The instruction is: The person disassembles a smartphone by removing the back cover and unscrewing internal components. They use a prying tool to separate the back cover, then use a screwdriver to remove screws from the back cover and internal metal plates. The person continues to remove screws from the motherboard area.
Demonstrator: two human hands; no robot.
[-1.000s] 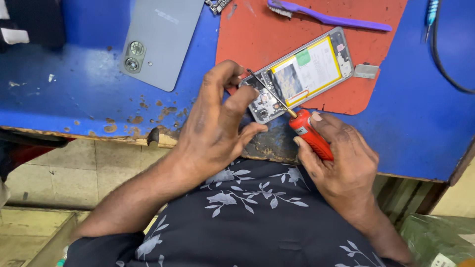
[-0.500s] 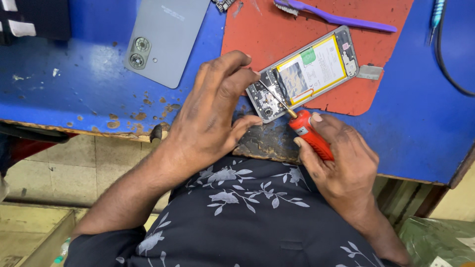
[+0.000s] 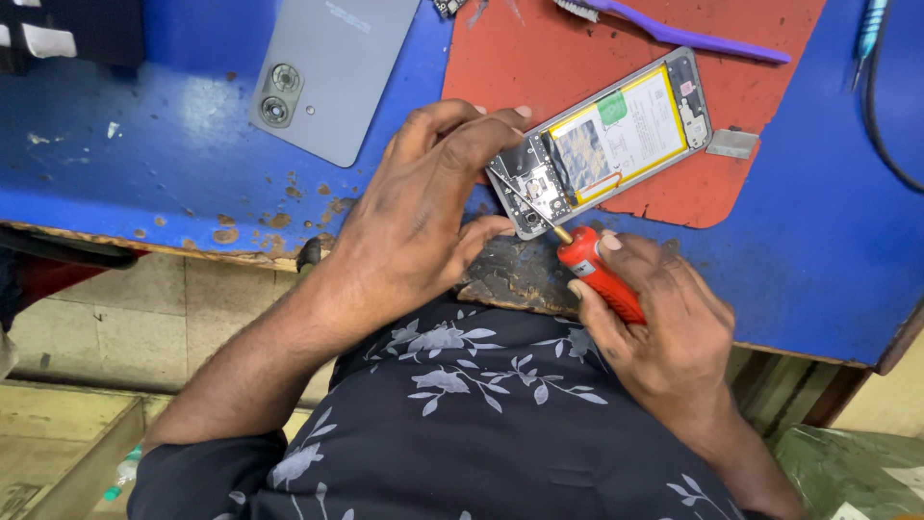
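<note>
Red-handled screwdriver (image 3: pixel 599 274) gripped in R hand (image 3: pixel 664 337) fingers, L hand (image 3: pixel 414 221) fingers pinching opened phone (image 3: pixel 606 144).

Opened phone (image 3: pixel 616 140), red-handled screwdriver (image 3: pixel 587 265)

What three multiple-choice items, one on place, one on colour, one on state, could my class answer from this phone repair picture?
1. Where does the grey back cover lie?
A. on the blue table
B. on the red mat
C. in a hand

2. What colour is the screwdriver handle?
A. green
B. red
C. black

3. How is the phone?
A. closed
B. wrapped
C. open, battery showing

Answers: 1 A, it rests on the blue table, left of the red mat. 2 B, red shows in the right hand. 3 C, the left hand steadies it, insides bare.
</note>
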